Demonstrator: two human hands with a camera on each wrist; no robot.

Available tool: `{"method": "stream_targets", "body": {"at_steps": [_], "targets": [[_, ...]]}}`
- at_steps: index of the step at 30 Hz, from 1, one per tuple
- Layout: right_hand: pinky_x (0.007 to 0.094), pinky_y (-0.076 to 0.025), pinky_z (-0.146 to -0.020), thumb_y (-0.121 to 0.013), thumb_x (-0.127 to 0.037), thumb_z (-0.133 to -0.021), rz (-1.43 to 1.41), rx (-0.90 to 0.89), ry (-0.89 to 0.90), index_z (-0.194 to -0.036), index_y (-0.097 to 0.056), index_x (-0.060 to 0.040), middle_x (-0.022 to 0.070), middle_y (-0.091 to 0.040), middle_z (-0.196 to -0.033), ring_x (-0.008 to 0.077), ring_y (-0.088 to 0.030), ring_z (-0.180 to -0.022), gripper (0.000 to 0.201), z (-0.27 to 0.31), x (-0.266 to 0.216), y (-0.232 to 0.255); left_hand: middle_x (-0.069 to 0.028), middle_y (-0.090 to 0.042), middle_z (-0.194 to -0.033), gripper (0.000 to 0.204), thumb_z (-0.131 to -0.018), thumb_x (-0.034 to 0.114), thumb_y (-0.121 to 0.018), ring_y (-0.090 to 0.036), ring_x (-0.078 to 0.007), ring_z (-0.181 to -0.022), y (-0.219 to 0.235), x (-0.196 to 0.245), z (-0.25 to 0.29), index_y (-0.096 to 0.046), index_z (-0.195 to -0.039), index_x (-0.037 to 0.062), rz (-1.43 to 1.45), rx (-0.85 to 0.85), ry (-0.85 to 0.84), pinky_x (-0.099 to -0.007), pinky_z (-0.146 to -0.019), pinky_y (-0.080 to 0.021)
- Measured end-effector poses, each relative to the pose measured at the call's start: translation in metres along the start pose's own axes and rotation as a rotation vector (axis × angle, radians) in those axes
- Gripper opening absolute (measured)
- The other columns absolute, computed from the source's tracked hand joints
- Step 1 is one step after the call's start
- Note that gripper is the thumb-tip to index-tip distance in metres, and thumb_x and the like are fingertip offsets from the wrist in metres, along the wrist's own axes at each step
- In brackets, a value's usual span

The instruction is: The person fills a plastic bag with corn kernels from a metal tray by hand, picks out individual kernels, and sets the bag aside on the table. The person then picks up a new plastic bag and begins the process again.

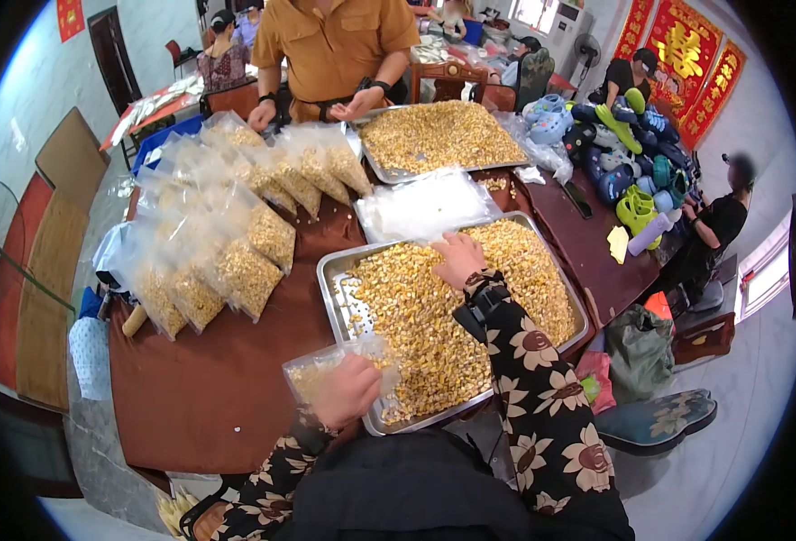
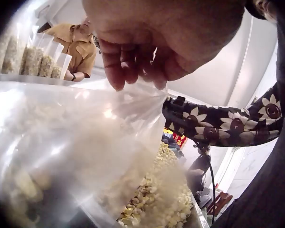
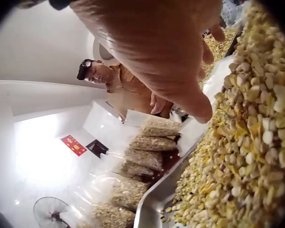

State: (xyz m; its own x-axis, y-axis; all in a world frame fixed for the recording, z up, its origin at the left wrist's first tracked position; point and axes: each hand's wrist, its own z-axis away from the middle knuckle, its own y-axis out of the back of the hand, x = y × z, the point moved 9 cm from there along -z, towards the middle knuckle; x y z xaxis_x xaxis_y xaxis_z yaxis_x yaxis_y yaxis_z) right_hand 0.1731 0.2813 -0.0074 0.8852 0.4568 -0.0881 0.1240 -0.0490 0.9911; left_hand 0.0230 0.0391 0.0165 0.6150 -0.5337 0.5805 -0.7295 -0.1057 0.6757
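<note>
My left hand [image 1: 348, 389] grips the top of a clear plastic bag [image 1: 319, 368] at the near left corner of a metal tray [image 1: 329, 268]. In the left wrist view the fingers [image 2: 133, 61] pinch the bag's mouth, and the bag [image 2: 61, 142] holds some pale corn kernels. My right hand [image 1: 459, 258] lies palm down on the heap of yellow kernels [image 1: 425, 316] that fills the tray, near its far edge. In the right wrist view the hand [image 3: 171, 52] hangs just above the kernels [image 3: 242, 142] with its fingers loosely extended.
Several filled kernel bags [image 1: 236, 225] lie in rows on the brown table's left side. Empty bags [image 1: 425, 203] are stacked beyond my tray. A second full tray [image 1: 439, 135] stands in front of a person in a mustard shirt [image 1: 335, 45]. Shoes [image 1: 623, 153] are piled at the right.
</note>
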Motion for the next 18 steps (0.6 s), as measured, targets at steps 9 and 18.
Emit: {"method": "stream_targets", "body": {"at_steps": [9, 18], "targets": [[0.0427, -0.04, -0.088, -0.059, -0.011, -0.074, 0.066, -0.045, -0.015, -0.101, -0.064, -0.0139, 0.0118, -0.056, -0.103, 0.0309, -0.05, -0.102, 0.028, 0.045, -0.001, -0.006, -0.0104, -0.052, -0.081, 0.008, -0.075, 0.005, -0.061, -0.052, -0.0284, -0.075, 0.006, 0.002, 0.001, -0.059, -0.082, 0.0028, -0.005, 0.03, -0.03, -0.0357, -0.066, -0.044], [0.0257, -0.048, -0.063, -0.063, -0.007, -0.082, -1.181, -0.146, -0.464, -0.098, -0.062, -0.0047, 0.0032, -0.056, -0.088, 0.0109, -0.056, -0.07, 0.016, 0.103, 0.034, -0.031, -0.0103, -0.051, -0.08, 0.007, -0.074, 0.004, -0.061, -0.051, -0.0284, -0.074, 0.002, 0.006, -0.003, -0.058, -0.081, 0.0026, -0.012, 0.027, -0.049, -0.0355, -0.065, -0.043]]}}
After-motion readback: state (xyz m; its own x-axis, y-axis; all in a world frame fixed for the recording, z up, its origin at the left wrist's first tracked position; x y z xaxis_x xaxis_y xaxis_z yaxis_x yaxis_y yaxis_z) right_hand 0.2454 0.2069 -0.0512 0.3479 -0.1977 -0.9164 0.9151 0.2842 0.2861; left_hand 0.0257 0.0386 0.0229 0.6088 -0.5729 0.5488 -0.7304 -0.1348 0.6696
